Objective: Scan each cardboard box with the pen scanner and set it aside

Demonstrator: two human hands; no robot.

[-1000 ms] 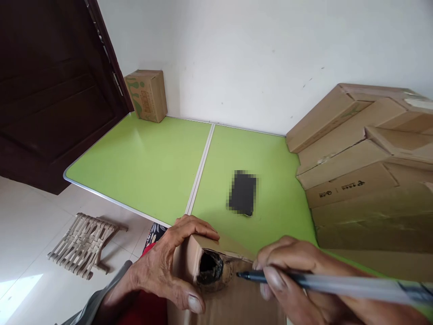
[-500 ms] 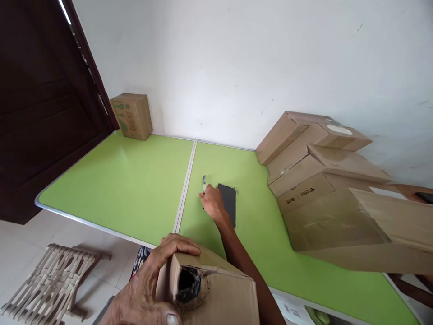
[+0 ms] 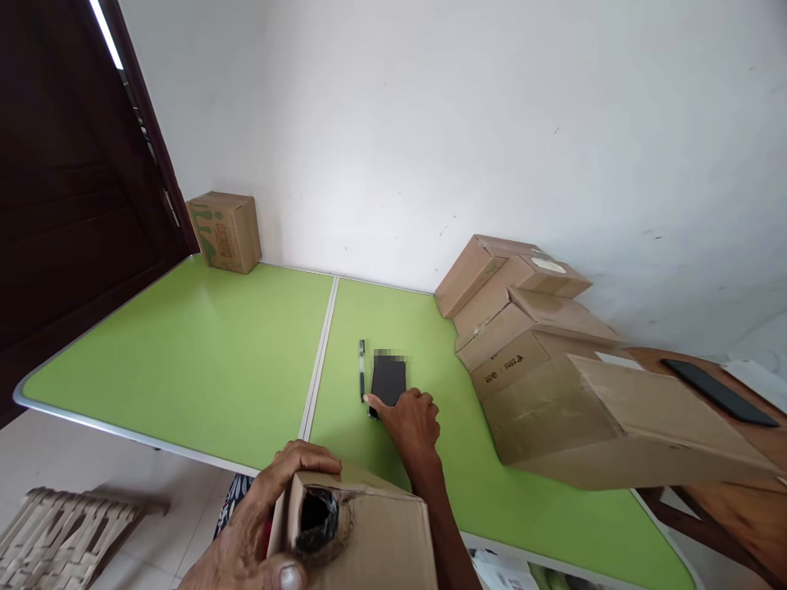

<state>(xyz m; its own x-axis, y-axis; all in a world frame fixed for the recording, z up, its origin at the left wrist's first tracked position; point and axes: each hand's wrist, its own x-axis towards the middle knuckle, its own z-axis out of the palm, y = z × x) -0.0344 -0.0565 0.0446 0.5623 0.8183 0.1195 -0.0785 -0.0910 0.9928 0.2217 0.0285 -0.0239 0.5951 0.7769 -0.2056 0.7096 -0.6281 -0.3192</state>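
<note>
My left hand is wrapped round the near-left corner of a cardboard box, with its fingers over the top edge and its thumb on the front. A dark, ragged hole shows in that corner of the box. Beyond it, my right hand is closed over the near end of a dark smartphone on the green table. The thumb reaches the phone's left edge, while the curled fingers are at its right. A pen lies just left of the phone. The box hides part of my right forearm.
Several cardboard boxes are piled along the table's right side. One smaller box stands at the far left corner by a dark door. A woven stool is at lower left. Right of the pile, a black flat object lies on a wooden surface.
My right hand has moved off the pen and onto the phone, which has shifted left towards the pen. My left hand keeps its hold on the box. The view has turned slightly right.
</note>
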